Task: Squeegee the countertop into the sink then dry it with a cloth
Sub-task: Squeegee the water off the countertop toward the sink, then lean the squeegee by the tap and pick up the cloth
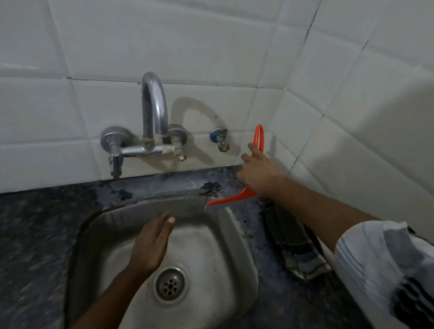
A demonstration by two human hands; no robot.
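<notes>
Two hands show over one dark stone bench (pixel 30 228): the left hand (pixel 149 243) hovers flat and open, holding nothing, above the one steel sink (pixel 231 240) with its single drain (pixel 170 283). Right of one wall tap (pixel 154 122), the right hand (pixel 259 173) grips one orange squeegee (pixel 232 198), blade at the sink's back right corner.

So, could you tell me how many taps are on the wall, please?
2: the big tap above the sink, and a small tap to its right, near the right hand.
</notes>
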